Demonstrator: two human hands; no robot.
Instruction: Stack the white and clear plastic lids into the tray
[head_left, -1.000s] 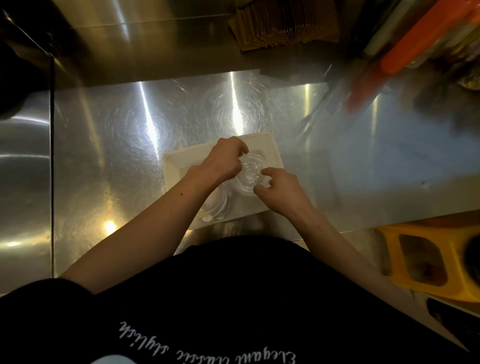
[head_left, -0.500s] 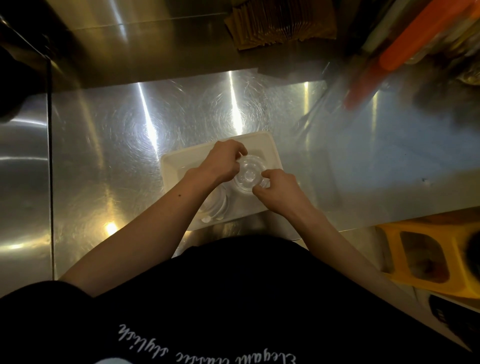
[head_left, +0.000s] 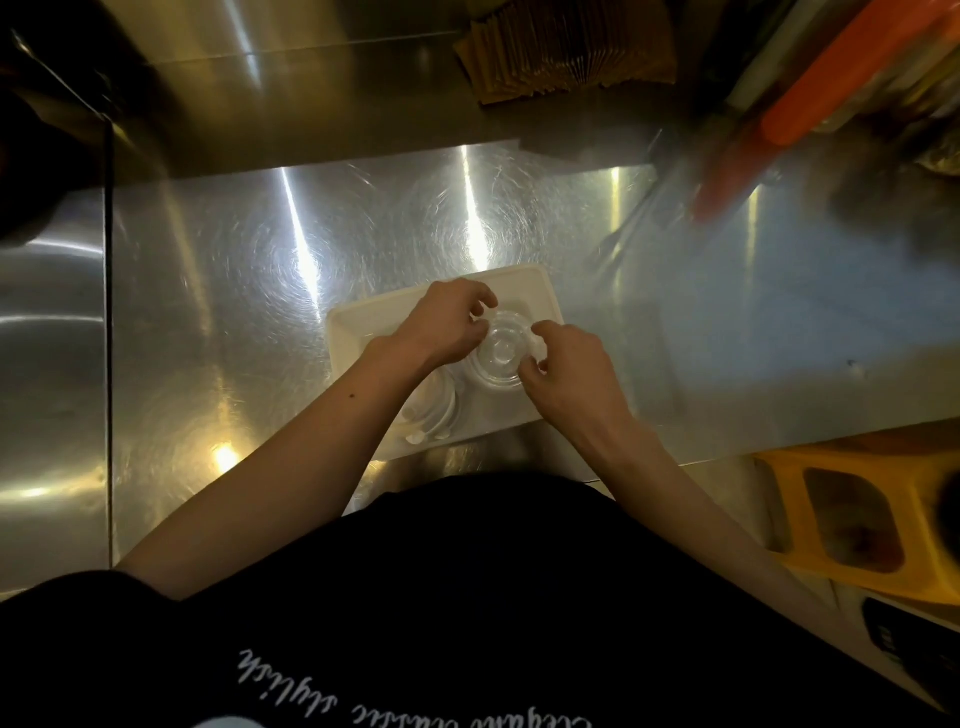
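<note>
A cream rectangular tray (head_left: 363, 318) lies on the steel counter close to my body. Over its right half, a round clear plastic lid (head_left: 501, 351) is pinched between my two hands. My left hand (head_left: 441, 325) grips the lid's left rim with curled fingers. On the right rim sit the fingertips of my right hand (head_left: 569, 364). A stack of white lids (head_left: 434, 410) rests in the tray's near left part, partly hidden under my left forearm.
A steel counter (head_left: 260, 270) spreads around the tray, with a seam at the left. Brown paper sleeves (head_left: 561, 52) lie at the back. Orange and pale rolls (head_left: 831, 78) crowd the far right. A yellow plastic holder (head_left: 862, 514) sits below the counter's near right edge.
Both hands have stayed on the clear lid over the tray. The right fingertips have shifted slightly up along its rim.
</note>
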